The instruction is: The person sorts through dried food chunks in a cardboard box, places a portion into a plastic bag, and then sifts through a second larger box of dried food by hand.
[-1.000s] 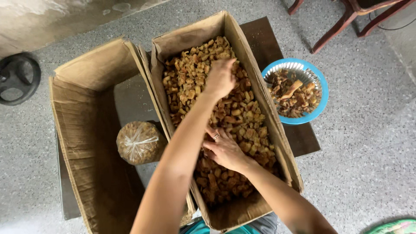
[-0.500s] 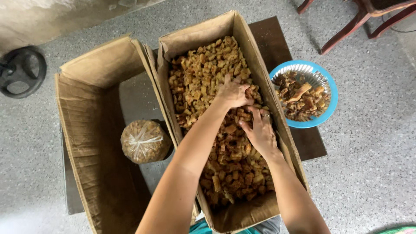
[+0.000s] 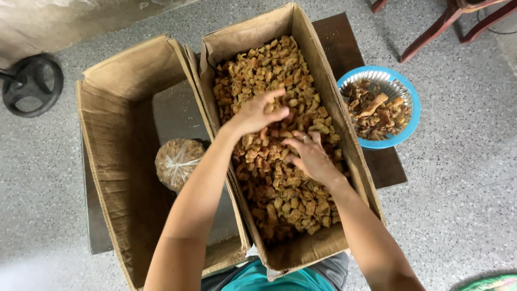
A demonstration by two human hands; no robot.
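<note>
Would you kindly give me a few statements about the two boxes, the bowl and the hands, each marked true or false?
1. Both hands, the left hand and the right hand, are in the right-hand cardboard box of brown fried pieces. True.
2. The left-hand cardboard box is also filled with loose pieces. False: it holds only one tied clear bag of pieces.
3. The blue bowl is empty. False: it holds darker pieces.
4. A ring shows on the right hand. True.

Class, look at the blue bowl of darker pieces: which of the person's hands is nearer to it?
Right. The right hand lies on the fried pieces nearer the box wall beside the blue bowl; the left hand is farther across.
</note>
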